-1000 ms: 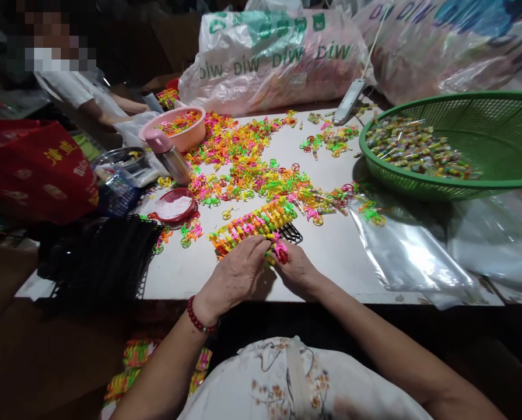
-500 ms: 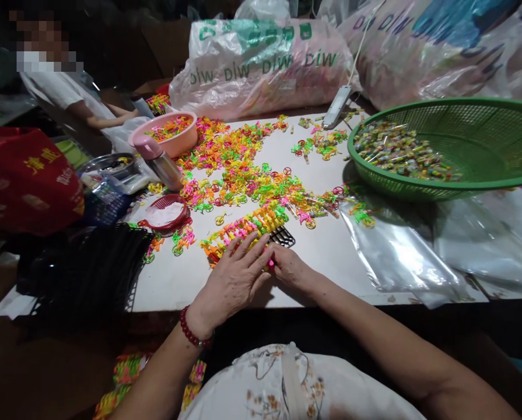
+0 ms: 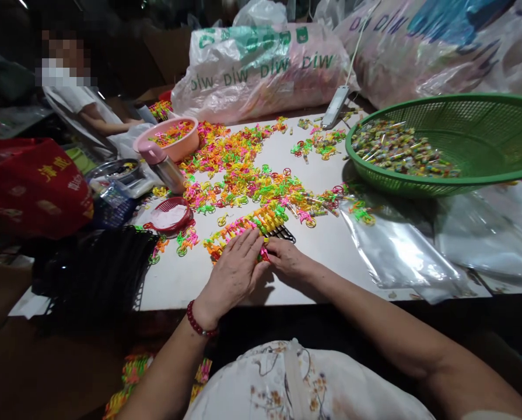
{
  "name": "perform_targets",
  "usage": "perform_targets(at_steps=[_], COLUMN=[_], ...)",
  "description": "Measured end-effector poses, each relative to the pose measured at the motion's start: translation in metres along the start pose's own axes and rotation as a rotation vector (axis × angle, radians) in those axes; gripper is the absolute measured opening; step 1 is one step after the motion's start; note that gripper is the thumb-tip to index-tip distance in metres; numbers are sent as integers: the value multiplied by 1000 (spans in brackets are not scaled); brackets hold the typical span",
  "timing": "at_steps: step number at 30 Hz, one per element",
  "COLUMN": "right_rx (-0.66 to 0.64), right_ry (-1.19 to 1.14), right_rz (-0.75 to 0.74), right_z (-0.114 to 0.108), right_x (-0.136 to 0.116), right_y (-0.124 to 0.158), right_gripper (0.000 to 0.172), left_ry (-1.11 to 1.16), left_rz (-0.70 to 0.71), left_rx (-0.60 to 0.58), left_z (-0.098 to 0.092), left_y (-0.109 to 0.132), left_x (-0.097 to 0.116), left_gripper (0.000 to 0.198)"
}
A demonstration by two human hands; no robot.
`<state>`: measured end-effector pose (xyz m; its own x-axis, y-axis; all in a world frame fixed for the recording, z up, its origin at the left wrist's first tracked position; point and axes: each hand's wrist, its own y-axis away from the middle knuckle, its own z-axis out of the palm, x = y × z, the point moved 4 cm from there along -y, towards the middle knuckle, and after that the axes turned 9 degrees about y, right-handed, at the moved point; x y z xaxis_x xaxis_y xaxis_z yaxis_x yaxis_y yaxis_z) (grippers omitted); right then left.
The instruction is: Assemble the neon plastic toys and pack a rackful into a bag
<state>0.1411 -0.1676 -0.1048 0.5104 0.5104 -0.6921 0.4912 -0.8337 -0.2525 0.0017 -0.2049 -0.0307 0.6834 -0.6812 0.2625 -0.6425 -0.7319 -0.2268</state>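
Rows of small bright plastic toys (image 3: 242,228), shaped like little bicycles, fill most of a black plastic grid rack (image 3: 281,233) near the table's front edge. My left hand (image 3: 240,259) lies across the front rows with its fingers stretched out flat. On its right, my right hand (image 3: 286,256) has its fingers pinched together at the near edge of the rack. A pink and red toy (image 3: 264,254) shows at its fingertips, partly hidden by both hands. A heap of loose toys (image 3: 238,175) in the same colours spreads just beyond the rack.
A green basket (image 3: 444,189) of wrapped pieces stands right, above clear plastic bags (image 3: 400,256). To the left are stacked black racks (image 3: 90,268), a red basket (image 3: 171,217), a flask (image 3: 167,169) and a pink basin (image 3: 186,143). Another person (image 3: 79,108) works at far left.
My right hand's fingers have shifted slightly at the rack's near edge, and more of the red and yellow toy parts shows there. My left hand stays flat on the rows. The view has turned slightly.
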Motion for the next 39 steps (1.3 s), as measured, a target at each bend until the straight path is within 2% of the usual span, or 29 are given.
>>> perform_targets(at_steps=[4, 7, 12, 16, 25, 29, 35, 39], right_rx=[87, 101, 76, 27, 31, -11, -136, -198], right_ry=[36, 57, 43, 35, 36, 40, 100, 163], right_rz=[96, 76, 50, 55, 55, 35, 133, 154], right_z=[1, 5, 8, 12, 16, 13, 4, 2], right_x=[-2, -3, 3, 6, 5, 0, -6, -3], right_y=[7, 10, 12, 14, 18, 15, 7, 1], right_gripper=[11, 14, 17, 18, 15, 20, 22, 24], left_ry=[239, 347, 397, 394, 281, 254, 396, 353], left_rz=[17, 82, 152, 108, 61, 70, 138, 95], left_rx=[34, 72, -22, -113, -276, -308, -336, -341], left_z=[-10, -14, -5, -4, -8, -6, -15, -10], left_y=[-2, -8, -23, -31, -37, -37, -35, -34], left_x=[-11, -23, -32, -28, -19, -20, -19, -19], left_gripper=[53, 49, 47, 42, 31, 28, 30, 27])
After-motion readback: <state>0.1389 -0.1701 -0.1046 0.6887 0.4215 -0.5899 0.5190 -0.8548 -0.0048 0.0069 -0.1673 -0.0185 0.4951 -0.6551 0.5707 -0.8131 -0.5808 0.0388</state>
